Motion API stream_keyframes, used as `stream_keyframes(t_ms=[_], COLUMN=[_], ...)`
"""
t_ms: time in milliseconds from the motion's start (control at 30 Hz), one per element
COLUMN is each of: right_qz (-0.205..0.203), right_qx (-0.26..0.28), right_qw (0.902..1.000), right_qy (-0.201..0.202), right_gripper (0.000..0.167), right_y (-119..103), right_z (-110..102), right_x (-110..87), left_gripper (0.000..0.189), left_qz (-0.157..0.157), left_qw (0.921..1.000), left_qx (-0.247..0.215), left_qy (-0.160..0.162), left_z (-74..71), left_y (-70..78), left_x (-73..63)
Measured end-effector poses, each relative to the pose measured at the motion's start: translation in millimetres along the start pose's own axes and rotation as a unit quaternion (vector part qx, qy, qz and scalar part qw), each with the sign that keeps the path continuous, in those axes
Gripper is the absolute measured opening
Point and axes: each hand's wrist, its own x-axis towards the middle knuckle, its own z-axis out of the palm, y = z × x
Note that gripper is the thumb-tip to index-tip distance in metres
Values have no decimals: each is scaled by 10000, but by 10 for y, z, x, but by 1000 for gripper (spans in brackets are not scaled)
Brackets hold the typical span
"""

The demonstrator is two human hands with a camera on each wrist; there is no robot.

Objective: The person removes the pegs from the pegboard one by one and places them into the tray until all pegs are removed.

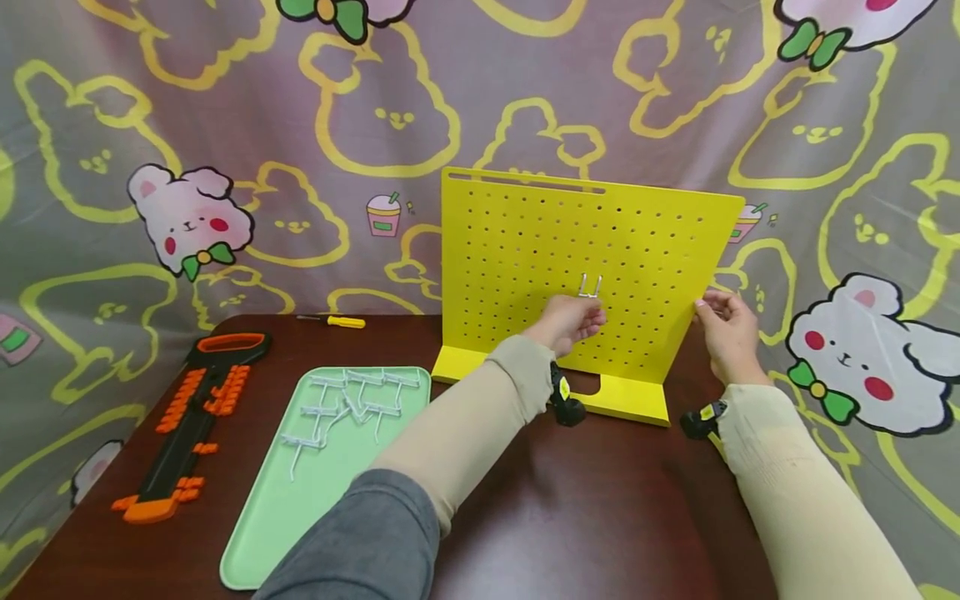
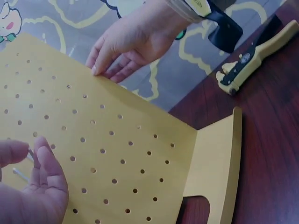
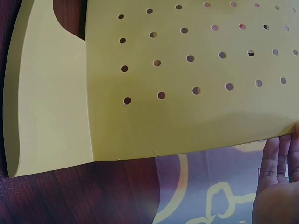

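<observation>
A yellow pegboard (image 1: pixel 525 275) stands upright on its foot on the dark table. My left hand (image 1: pixel 566 321) is in front of its middle and pinches a metal pegboard hook (image 1: pixel 589 295) between thumb and finger. The hook's two prongs lie close to the board; whether they sit in holes I cannot tell. On the board's right edge is my right hand (image 1: pixel 731 337), gripping it with the thumb in front and the other fingers (image 3: pixel 270 158) behind. Several more white wire hooks (image 1: pixel 322 411) lie on the green tray (image 1: pixel 270 517) to the left.
At the far left lies a black and orange tool rack (image 1: pixel 176 442). A yellow-handled screwdriver (image 1: pixel 345 322) rests near the table's back edge. Right of the board, a tool with yellow handles (image 2: pixel 259 56) lies on the table. A patterned curtain (image 1: pixel 225 108) hangs behind.
</observation>
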Motion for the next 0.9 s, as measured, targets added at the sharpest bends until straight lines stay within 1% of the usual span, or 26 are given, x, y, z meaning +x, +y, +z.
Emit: stream_keyframes(t_ms=[133,267,333,467,633,700,767,900], right_qz=[28,78,91,109,-24,-84,-111,-34], right_qx=[-118,-106,-159,-321,-173,-102,-180,-79], right_qw=[9999,9999,9998,9994,9998,9999,9998,10000], right_qy=[37,17,17,35,-3,2,23,25], right_gripper=[8,8,8,8,8,7,7,8], right_y=[-7,-8,-3,10,-3,-12,-14,-1], right_z=[16,35,42,53,68,65,52,16], right_x=[10,8,6,1,-5,-6,-6,-8], left_gripper=[27,26,25,26,30,33,36,35], left_qz=[-9,-81,-126,-240,-329,-302,-268,-189], left_qw=[9998,9998,9999,9995,9987,9986,9985,9981], left_qx=[-163,-168,-88,66,80,115,154,375], left_qy=[93,100,60,-173,-382,-414,-450,-455], left_z=[2,-45,-79,-161,-323,-403,-492,-680], left_y=[6,-9,-26,-56,-35,-2,35,95], left_x=[-4,-10,-19,-47,-94,-121,-158,-245])
